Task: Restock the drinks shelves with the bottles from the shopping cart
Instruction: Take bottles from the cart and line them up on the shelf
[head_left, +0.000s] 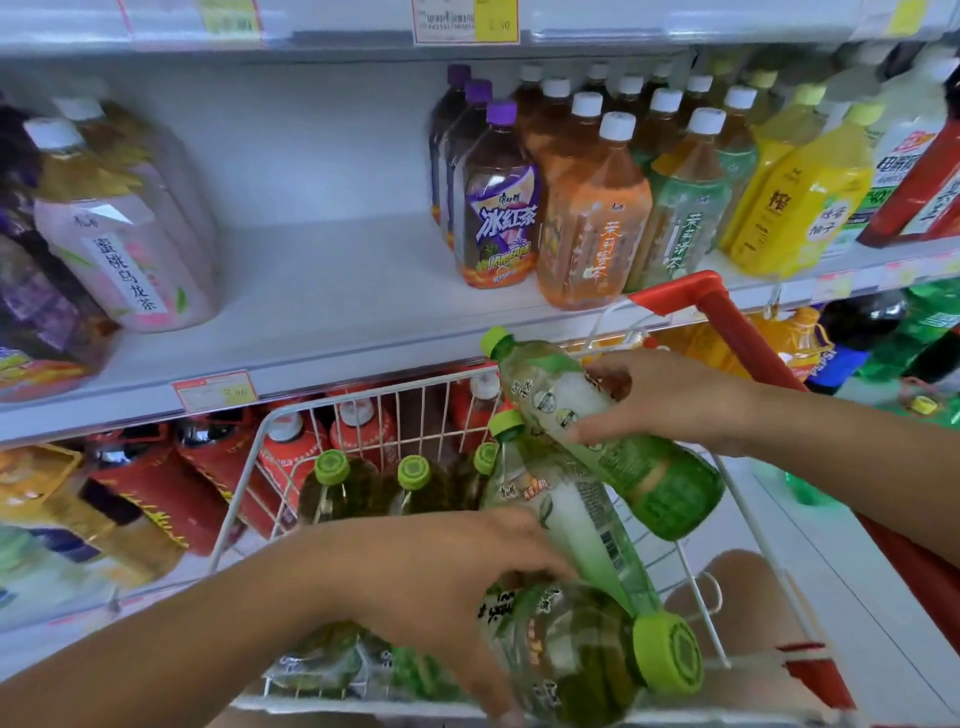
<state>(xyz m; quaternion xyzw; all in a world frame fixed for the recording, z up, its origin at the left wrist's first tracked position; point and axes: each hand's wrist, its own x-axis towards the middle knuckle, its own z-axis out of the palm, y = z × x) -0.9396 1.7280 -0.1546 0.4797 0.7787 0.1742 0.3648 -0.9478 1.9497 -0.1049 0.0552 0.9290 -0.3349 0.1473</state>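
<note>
Bottles occupy both our hands over the shopping cart (374, 393). Our right hand (670, 400) is wrapped round the middle of a green-capped tea bottle (639, 467), held clear above the basket and tilted with its cap toward the shelves. Our left hand (441, 566) is down at the near end of the cart, fingers over the top and thumb beneath a second bottle (566, 654) that lies with its cap to the right. It reads as a grip, though blur softens the fingertips. A third bottle (576, 525) leans between the two, and more upright bottles (332, 488) stand at the far end of the basket.

Bare shelf (337, 280) shows above, between the pink-labelled bottles (130, 249) and the purple-capped row (498, 208).

We judge the risks this way. The raised bottle is gripped sideways around a smooth label, so it may slip or swing as it goes up. Its base could clip the red handle (737, 322), or knock the purple-capped row on the way in. Pulling the near bottle out may drag the leaning one along and set it rolling. With a bottle in each hand, we have nothing free to steady a wobbling row.
</note>
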